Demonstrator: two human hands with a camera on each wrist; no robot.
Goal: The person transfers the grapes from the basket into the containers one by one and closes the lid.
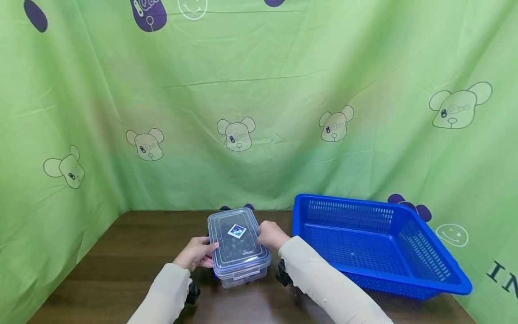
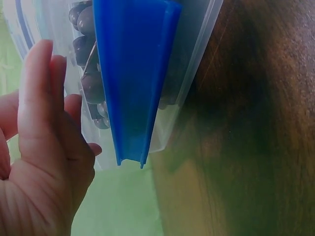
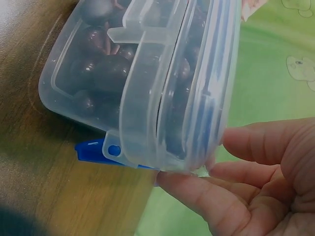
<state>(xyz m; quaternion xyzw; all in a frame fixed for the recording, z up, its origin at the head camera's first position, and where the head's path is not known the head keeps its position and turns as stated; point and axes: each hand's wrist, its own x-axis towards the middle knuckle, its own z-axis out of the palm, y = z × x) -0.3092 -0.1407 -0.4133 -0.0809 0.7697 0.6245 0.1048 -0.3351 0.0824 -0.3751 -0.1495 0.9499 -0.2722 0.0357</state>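
Note:
A clear plastic food container [image 1: 234, 245] with a diamond-shaped label on its lid [image 1: 224, 225] stands on the table. Inside are dark round fruits [image 3: 98, 73], like grapes, with bits of stem. My left hand [image 1: 197, 253] holds the left edge, thumb over the lid and fingers along the side. A blue clip [image 2: 133, 83] hangs down on that side, swung away from the lid. At the right edge, my right hand [image 1: 271, 235] pinches the lid's rim between thumb and fingers. Another blue clip [image 3: 93, 150] sticks out below those fingers, also off the lid.
A large blue plastic basket [image 1: 435, 281] with slotted walls stands on the right of the brown wooden table [image 1: 133, 256]. Green printed cloth [image 1: 275, 171] hangs behind the table and at both sides.

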